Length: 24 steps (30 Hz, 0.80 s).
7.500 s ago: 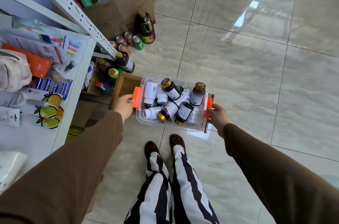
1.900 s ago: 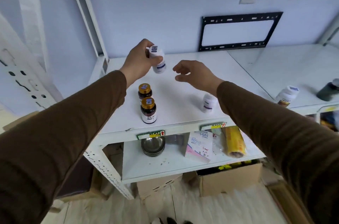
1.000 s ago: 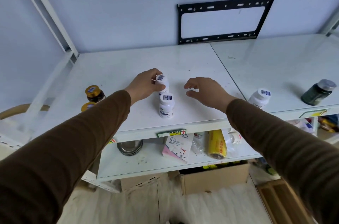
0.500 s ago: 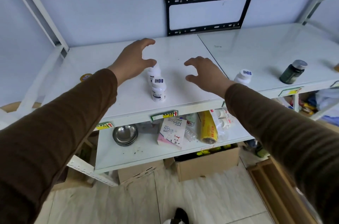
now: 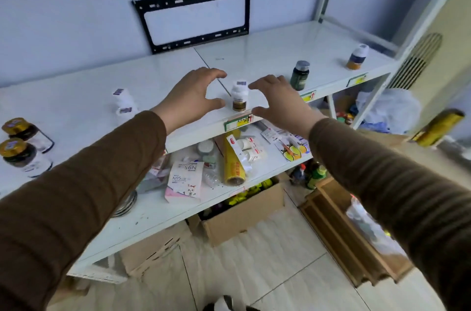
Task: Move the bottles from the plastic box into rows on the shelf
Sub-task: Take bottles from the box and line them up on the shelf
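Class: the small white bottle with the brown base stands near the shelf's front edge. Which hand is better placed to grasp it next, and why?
Close call, probably the left hand: its thumb tip lies nearest the small white bottle with the brown base. The right hand flanks it, also open.

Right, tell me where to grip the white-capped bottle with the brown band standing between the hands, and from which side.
Grip the white-capped bottle around its straight middle, below the cap. It stands upright near the shelf front edge, clear of other bottles, so coming in level from the side suits it. The left hand and right hand flank it, both open; either would likely do.
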Tool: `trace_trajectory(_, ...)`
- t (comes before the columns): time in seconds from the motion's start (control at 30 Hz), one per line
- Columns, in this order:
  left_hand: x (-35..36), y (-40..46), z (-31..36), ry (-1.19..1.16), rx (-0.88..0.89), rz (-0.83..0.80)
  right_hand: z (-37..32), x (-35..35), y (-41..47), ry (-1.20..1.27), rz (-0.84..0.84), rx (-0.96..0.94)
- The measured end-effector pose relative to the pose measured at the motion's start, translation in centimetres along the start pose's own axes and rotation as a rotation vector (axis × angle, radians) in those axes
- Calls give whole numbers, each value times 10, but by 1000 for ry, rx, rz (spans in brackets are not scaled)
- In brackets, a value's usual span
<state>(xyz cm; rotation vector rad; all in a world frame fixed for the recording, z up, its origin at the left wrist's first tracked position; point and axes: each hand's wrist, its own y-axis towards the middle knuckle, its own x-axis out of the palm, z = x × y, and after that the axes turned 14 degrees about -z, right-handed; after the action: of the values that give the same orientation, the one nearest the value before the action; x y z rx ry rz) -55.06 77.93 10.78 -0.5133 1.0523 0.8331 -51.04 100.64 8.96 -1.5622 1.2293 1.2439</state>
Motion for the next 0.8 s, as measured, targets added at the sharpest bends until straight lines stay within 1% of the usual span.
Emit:
trace_trajectory(0.13, 57, 40, 71, -26, 33, -71, 79, 2, -59, 13, -5, 73)
trace_trajectory(0.3, 146, 84, 161, -106, 40, -193, 191, 17, -141, 14, -101, 147)
trace_trajectory(0.4, 202, 107, 204, -102, 44, -255, 254, 29, -183, 50, -153, 200)
trace_trajectory(0.57, 280, 143, 254, -138, 46, -381, 339, 58, -232, 121, -209, 334)
trace_trajectory(0.8, 378, 200, 291, -187, 88, -527, 436, 109, -263, 201, -301, 508)
